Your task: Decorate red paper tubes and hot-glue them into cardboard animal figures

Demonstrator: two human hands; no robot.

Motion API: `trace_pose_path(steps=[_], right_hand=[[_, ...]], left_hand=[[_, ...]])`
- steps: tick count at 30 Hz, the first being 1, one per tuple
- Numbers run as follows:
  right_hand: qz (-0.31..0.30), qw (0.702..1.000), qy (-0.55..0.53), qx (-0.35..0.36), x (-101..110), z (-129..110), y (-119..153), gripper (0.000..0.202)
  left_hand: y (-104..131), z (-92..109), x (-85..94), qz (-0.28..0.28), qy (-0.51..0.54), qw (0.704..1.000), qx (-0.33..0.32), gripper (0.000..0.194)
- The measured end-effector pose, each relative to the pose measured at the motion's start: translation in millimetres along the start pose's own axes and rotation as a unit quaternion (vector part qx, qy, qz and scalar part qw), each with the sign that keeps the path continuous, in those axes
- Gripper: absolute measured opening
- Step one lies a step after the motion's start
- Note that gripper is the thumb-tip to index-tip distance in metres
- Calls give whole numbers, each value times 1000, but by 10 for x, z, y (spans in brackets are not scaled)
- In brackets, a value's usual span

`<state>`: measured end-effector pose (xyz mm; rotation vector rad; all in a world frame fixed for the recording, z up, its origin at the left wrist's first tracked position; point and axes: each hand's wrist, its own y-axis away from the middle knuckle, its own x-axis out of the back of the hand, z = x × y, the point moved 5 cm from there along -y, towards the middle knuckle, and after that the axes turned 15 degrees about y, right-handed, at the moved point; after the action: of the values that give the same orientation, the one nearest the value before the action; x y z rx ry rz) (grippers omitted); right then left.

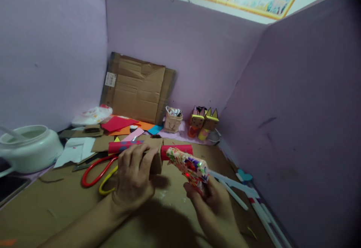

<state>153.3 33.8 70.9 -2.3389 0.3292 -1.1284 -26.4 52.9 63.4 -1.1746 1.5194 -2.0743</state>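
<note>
My left hand is closed over a small brown cardboard box. Out of the box's right side sticks a red paper tube; a red piece with blue spots shows on the left, partly behind my fingers. My right hand grips a flower-patterned hot glue gun with a small red light on. Its nozzle end points left at the red tube; whether they touch I cannot tell. A pale glue stick runs out of the gun's back. Red and yellow handle loops, like those of scissors, lie beside my left wrist.
On the left stands a white pot. Coloured paper sheets and cardboard scraps lie behind my left hand. Flat cardboard leans on the back wall. A small pen holder and paper animal figures stand at the back. White sticks lie right.
</note>
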Motion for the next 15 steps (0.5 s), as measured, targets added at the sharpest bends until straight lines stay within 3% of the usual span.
trace_pose_path(steps=[15], right_hand=[[-23,999,24,3,-119,-115,106,21]], left_hand=[[28,36,-21,-4,-15,1000,-13,38]])
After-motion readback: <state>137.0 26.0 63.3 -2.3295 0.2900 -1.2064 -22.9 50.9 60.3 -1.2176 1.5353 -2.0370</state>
